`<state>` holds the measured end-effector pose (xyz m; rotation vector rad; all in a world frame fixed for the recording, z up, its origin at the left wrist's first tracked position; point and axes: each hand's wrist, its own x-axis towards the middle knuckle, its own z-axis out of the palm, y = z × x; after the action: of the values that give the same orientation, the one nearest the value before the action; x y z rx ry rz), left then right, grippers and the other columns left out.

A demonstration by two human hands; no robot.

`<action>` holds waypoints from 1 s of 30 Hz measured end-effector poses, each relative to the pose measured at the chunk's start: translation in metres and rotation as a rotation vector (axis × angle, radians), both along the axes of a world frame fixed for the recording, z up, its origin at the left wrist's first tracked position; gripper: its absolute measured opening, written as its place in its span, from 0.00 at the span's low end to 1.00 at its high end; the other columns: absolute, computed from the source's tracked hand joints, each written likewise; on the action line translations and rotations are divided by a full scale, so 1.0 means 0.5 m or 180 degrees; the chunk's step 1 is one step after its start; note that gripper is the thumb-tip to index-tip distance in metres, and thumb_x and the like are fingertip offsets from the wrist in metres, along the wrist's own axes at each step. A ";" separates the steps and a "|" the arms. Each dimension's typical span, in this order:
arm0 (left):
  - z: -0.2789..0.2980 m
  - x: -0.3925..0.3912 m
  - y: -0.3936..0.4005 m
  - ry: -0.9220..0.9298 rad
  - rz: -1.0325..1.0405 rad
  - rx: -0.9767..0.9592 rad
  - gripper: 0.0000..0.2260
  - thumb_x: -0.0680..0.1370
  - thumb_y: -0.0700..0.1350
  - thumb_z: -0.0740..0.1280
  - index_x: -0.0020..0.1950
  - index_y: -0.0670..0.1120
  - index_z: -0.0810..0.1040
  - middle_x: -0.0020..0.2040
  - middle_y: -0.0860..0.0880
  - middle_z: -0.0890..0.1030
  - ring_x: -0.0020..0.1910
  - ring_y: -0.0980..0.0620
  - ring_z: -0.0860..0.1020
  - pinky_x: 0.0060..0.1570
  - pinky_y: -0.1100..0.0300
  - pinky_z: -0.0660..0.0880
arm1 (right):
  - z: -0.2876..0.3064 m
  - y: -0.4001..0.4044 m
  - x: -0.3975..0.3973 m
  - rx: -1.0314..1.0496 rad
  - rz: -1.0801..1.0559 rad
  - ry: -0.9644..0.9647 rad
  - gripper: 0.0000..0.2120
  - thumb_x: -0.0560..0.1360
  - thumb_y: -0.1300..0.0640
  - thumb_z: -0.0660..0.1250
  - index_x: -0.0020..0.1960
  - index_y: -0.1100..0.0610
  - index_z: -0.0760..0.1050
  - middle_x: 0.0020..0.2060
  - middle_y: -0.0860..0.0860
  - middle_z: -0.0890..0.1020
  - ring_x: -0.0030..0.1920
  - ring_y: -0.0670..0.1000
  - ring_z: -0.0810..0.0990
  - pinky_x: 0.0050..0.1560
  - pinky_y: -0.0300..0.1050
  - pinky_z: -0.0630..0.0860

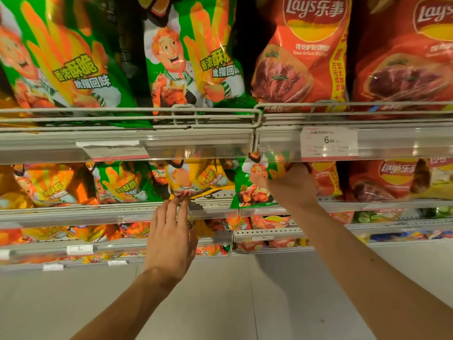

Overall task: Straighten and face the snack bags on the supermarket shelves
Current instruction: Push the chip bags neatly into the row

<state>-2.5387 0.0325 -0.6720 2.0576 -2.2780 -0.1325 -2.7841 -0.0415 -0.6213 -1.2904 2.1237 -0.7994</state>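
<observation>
On the second shelf, my right hand [291, 184] grips a green snack bag [252, 190] by its right side; the bag tilts out over the shelf's front lip. My left hand [171, 231] reaches up with straight fingers, and its fingertips touch the bottom edge of a yellow snack bag [193, 177] standing at the shelf front. More green and orange bags [120, 182] stand to the left on the same shelf. Red Lay's bags [382, 180] stand to the right of my right hand.
The top shelf holds big green bags [196, 57] and red Lay's bags [306, 50] behind a wire rail [220, 112]. A price tag [329, 143] hangs on the shelf edge above my right hand. Lower shelves [269, 235] hold more snacks. Pale floor lies below.
</observation>
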 end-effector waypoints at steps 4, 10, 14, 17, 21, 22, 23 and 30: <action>0.004 0.002 -0.001 -0.0064 0.0009 0.0039 0.29 0.80 0.53 0.63 0.78 0.42 0.62 0.73 0.41 0.67 0.74 0.39 0.62 0.75 0.46 0.61 | -0.008 -0.018 -0.011 -0.0128 0.0043 0.0131 0.20 0.63 0.36 0.78 0.38 0.46 0.72 0.36 0.38 0.77 0.41 0.48 0.78 0.42 0.42 0.72; 0.008 -0.004 0.000 -0.0135 0.0001 0.0004 0.29 0.78 0.51 0.67 0.75 0.39 0.67 0.68 0.40 0.71 0.70 0.38 0.67 0.70 0.44 0.68 | -0.032 -0.038 -0.006 -0.0049 0.0196 -0.0239 0.22 0.63 0.38 0.80 0.42 0.46 0.71 0.42 0.42 0.80 0.45 0.47 0.79 0.49 0.43 0.74; 0.008 -0.007 -0.001 -0.0200 0.0002 -0.0015 0.30 0.76 0.51 0.69 0.75 0.39 0.67 0.67 0.40 0.72 0.67 0.38 0.69 0.67 0.44 0.70 | -0.042 -0.055 0.018 0.0085 0.0425 -0.0441 0.31 0.66 0.36 0.78 0.57 0.55 0.74 0.53 0.50 0.81 0.57 0.52 0.77 0.61 0.46 0.71; 0.007 -0.012 -0.002 -0.0267 0.0043 0.0050 0.31 0.76 0.52 0.69 0.75 0.40 0.66 0.67 0.41 0.72 0.67 0.39 0.69 0.68 0.44 0.70 | -0.050 -0.054 0.041 0.0058 0.0466 -0.0461 0.38 0.66 0.35 0.78 0.62 0.59 0.72 0.53 0.50 0.79 0.56 0.53 0.77 0.62 0.48 0.75; 0.004 -0.017 -0.003 -0.0284 0.0046 0.0036 0.32 0.72 0.49 0.73 0.73 0.38 0.70 0.64 0.40 0.74 0.62 0.38 0.72 0.64 0.43 0.73 | -0.066 -0.060 0.052 -0.0012 0.0478 -0.0375 0.26 0.66 0.36 0.78 0.40 0.53 0.66 0.30 0.45 0.69 0.31 0.46 0.71 0.41 0.44 0.73; 0.003 -0.018 -0.003 -0.0277 0.0052 0.0027 0.32 0.72 0.49 0.73 0.73 0.38 0.70 0.64 0.40 0.74 0.63 0.38 0.72 0.64 0.44 0.73 | -0.067 -0.061 0.052 -0.0064 0.0476 -0.0335 0.28 0.67 0.36 0.78 0.36 0.53 0.64 0.26 0.45 0.66 0.27 0.45 0.67 0.35 0.42 0.70; 0.001 -0.019 -0.003 -0.0267 0.0060 0.0020 0.32 0.73 0.49 0.73 0.73 0.38 0.69 0.64 0.40 0.74 0.63 0.38 0.71 0.65 0.44 0.73 | -0.069 -0.064 0.051 -0.0140 0.0454 -0.0254 0.29 0.67 0.37 0.78 0.34 0.53 0.62 0.25 0.44 0.64 0.25 0.44 0.64 0.31 0.40 0.66; -0.009 -0.017 -0.003 -0.0150 0.0084 0.0000 0.33 0.75 0.51 0.70 0.75 0.38 0.65 0.69 0.40 0.71 0.69 0.38 0.67 0.70 0.45 0.68 | -0.108 -0.052 0.043 -0.0076 0.0331 0.0179 0.46 0.65 0.30 0.75 0.70 0.59 0.68 0.59 0.53 0.79 0.58 0.55 0.79 0.51 0.44 0.74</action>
<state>-2.5471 0.0311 -0.6765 2.1118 -2.2764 -0.0835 -2.7625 -0.0673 -0.6751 -1.4390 2.0768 -0.7550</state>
